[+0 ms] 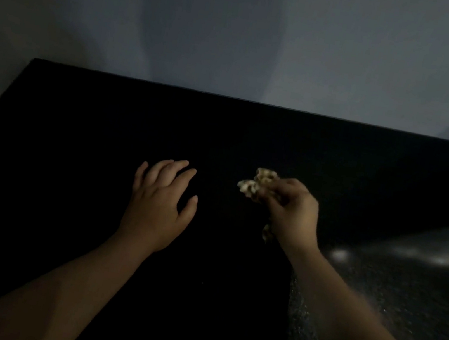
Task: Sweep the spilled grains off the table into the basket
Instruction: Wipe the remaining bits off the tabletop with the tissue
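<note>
While my right hand (290, 209) clamps a crumpled wad (259, 182), the grains (391, 296) seem to lie right of it, beside that forearm. My left hand (160, 198) lies spread, holding nothing, farther off.

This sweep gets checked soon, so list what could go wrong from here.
1. The flat black table is dimly lit, so grains may get missed.
2. No basket is in view, so a sweep could push grains off an edge.
3. The right hand grips the crumpled pale cloth bunched small, so each pass likely covers little.
</note>
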`<state>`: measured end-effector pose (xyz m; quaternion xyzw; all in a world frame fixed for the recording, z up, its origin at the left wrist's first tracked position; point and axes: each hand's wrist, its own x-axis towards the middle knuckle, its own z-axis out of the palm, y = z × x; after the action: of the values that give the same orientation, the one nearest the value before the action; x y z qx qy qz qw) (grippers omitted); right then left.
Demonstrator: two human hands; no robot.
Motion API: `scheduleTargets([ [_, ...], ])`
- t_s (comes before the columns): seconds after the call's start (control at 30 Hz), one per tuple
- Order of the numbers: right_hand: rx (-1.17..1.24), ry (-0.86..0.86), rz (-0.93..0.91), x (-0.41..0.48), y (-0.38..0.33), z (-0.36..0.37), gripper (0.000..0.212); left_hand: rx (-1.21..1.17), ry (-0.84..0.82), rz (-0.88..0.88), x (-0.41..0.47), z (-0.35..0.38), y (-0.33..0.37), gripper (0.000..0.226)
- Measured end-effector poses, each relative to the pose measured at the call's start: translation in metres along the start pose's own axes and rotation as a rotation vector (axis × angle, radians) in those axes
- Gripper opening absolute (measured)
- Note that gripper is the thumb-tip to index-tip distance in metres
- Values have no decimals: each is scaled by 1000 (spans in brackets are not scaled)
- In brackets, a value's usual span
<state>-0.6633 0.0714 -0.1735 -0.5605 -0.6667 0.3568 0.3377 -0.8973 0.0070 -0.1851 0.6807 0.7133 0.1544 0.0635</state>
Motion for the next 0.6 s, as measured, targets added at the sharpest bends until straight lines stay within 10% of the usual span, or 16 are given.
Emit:
scheduleTargets([
  [0.27, 57, -118, -38, -84, -9, -4, 18, 0, 31, 20, -2, 1, 0, 57],
  [0.4, 17, 154, -23, -31, -10, -19, 13, -33, 51, 36, -3, 3, -2, 57],
  [0.6, -180, 126, -41, -39, 4, 5, 15, -157, 98, 32, -15, -4, 1, 50],
])
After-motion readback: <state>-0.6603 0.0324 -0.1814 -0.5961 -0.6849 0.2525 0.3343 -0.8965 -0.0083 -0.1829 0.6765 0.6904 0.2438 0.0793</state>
